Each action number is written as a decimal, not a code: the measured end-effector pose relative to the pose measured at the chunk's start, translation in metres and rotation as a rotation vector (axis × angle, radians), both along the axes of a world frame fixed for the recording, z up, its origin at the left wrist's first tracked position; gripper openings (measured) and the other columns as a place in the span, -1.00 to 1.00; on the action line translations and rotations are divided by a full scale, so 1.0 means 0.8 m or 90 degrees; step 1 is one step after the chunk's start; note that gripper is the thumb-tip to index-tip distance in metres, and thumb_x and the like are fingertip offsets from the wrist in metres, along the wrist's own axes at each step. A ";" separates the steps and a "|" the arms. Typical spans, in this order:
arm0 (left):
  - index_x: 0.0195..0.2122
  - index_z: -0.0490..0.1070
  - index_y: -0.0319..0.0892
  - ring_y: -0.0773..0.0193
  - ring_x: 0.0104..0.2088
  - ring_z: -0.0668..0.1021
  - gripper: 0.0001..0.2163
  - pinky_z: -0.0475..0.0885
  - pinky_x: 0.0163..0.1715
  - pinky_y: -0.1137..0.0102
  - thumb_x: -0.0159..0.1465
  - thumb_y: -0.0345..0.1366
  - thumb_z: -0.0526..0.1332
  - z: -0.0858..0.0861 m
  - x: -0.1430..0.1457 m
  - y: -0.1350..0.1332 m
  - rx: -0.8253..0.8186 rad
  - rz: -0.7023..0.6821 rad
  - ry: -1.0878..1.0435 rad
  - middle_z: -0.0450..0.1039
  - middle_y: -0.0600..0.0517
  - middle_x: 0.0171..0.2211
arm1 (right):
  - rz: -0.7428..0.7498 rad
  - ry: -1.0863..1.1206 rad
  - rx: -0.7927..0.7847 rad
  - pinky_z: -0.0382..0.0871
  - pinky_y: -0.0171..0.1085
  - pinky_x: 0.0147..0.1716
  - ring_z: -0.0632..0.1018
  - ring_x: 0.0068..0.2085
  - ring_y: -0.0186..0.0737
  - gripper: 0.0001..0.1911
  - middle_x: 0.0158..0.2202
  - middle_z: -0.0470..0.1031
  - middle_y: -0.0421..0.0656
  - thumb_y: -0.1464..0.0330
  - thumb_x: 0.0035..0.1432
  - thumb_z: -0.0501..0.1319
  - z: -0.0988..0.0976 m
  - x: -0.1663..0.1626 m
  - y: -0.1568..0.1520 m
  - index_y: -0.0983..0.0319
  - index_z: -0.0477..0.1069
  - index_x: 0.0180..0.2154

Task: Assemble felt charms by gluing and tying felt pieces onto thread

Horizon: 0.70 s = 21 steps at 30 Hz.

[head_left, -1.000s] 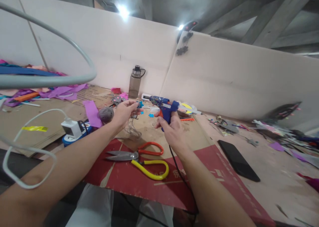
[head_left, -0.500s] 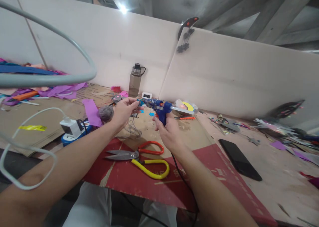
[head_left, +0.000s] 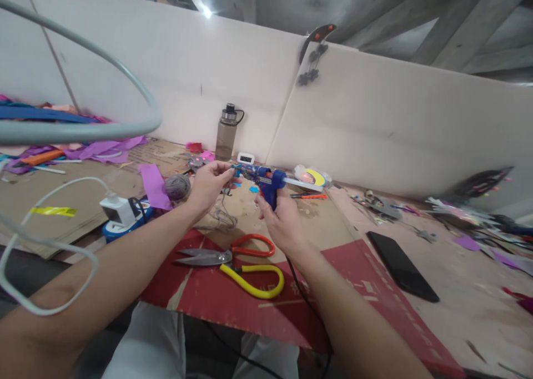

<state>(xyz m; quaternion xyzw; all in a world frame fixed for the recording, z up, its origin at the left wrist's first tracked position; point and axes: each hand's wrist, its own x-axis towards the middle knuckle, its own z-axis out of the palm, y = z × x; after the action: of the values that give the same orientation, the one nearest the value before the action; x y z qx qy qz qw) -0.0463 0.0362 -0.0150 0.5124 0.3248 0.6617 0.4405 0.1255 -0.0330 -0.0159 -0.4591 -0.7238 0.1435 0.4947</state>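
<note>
My right hand [head_left: 283, 215] is wrapped round the handle of a blue hot glue gun [head_left: 270, 186], its nozzle pointing left. A whitish glue stick [head_left: 302, 184] juts from the gun's back end. At the nozzle, my left hand [head_left: 211, 186] pinches a small blue piece [head_left: 237, 172], mostly hidden by the fingertips. Small blue cutouts [head_left: 254, 190] lie on the cardboard beneath the gun. Grey yarn [head_left: 222, 218] trails below the left hand from a yarn ball [head_left: 177, 187]. Nearer me lie large scissors [head_left: 227, 258] with one red and one yellow handle, blades pointing left.
A bottle [head_left: 226, 135] and a small white digital display [head_left: 245, 158] stand by the white partition [head_left: 375, 118]. A black phone [head_left: 402, 266] lies at right. A charger on a blue power strip [head_left: 109, 232] sits at left. A pale curved tube [head_left: 154, 118] crosses the upper left.
Both hands hold almost the same pose. The nozzle and my left fingertips stay together, and the view has shifted slightly.
</note>
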 end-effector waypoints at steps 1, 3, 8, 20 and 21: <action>-0.40 0.39 -0.24 0.28 -0.49 0.61 -0.81 0.50 -0.51 0.44 0.06 -0.27 0.35 0.000 0.000 0.000 0.001 0.000 -0.001 0.46 0.09 -0.51 | -0.002 0.001 0.002 0.37 -0.14 -0.34 0.50 -0.31 -0.11 -0.79 -0.32 0.48 -0.09 0.27 0.21 0.10 0.000 0.000 0.000 0.20 0.30 -0.13; -0.40 0.39 -0.25 0.27 -0.48 0.61 -0.80 0.50 -0.51 0.44 0.05 -0.27 0.36 0.000 0.000 0.000 0.004 -0.004 -0.003 0.45 0.09 -0.50 | -0.003 0.002 0.008 0.38 -0.13 -0.32 0.50 -0.28 -0.10 -0.77 -0.31 0.48 -0.08 0.27 0.21 0.10 0.001 0.001 -0.001 0.20 0.30 -0.11; -0.40 0.40 -0.26 0.30 -0.48 0.60 -0.79 0.50 -0.51 0.45 0.05 -0.26 0.36 0.000 -0.001 -0.001 0.005 -0.007 -0.001 0.47 0.07 -0.49 | -0.005 0.007 0.013 0.39 -0.13 -0.29 0.50 -0.21 -0.08 -0.82 -0.27 0.48 -0.07 0.28 0.21 0.10 0.001 0.002 0.000 0.19 0.30 -0.16; -0.40 0.38 -0.23 0.31 -0.50 0.59 -0.80 0.50 -0.50 0.44 0.05 -0.26 0.35 0.002 0.000 -0.003 -0.006 0.001 0.007 0.47 0.08 -0.49 | -0.001 0.002 0.027 0.39 -0.10 -0.23 0.51 -0.15 -0.03 -0.87 -0.27 0.48 -0.05 0.30 0.21 0.09 0.005 0.001 -0.003 0.19 0.30 -0.21; -0.40 0.39 -0.23 0.31 -0.50 0.59 -0.80 0.50 -0.50 0.44 0.04 -0.26 0.36 0.002 0.000 -0.003 -0.006 0.000 0.005 0.47 0.08 -0.49 | -0.005 0.003 0.026 0.39 -0.09 -0.22 0.51 -0.16 -0.04 -0.87 -0.26 0.48 -0.05 0.30 0.21 0.09 0.005 0.001 -0.003 0.19 0.30 -0.20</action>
<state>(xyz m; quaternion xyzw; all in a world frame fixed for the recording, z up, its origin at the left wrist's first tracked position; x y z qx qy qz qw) -0.0461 0.0337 -0.0131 0.5132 0.3297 0.6580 0.4416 0.1267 -0.0351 -0.0122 -0.4511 -0.7237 0.1279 0.5063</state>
